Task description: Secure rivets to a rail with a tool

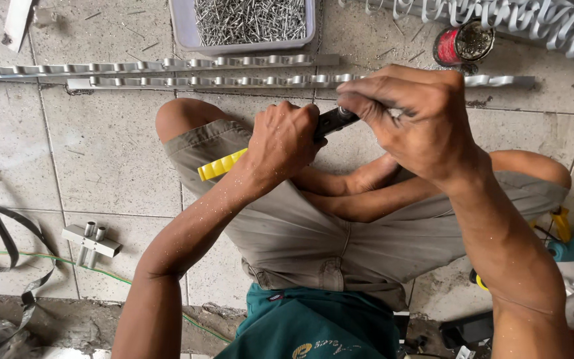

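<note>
Between the two hands, over the lap, sat a yellow-handled riveter (224, 164): left hand (282, 141) was fisted tight around its grip, hiding most of it, while right hand (420, 119) pinched its dark nose with curled fingertips (360, 106), whatever they held being too small to identify.

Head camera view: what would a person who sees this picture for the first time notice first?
In the middle, the left hand grips a rivet tool with a yellow handle, while the right hand pinches the tool's black nose above the person's crossed legs. Beyond the hands, two long metal strips with curled tabs lie on the tiled floor. At the top edge stands a grey tray full of rivets, with a small red tin to its right.
</note>
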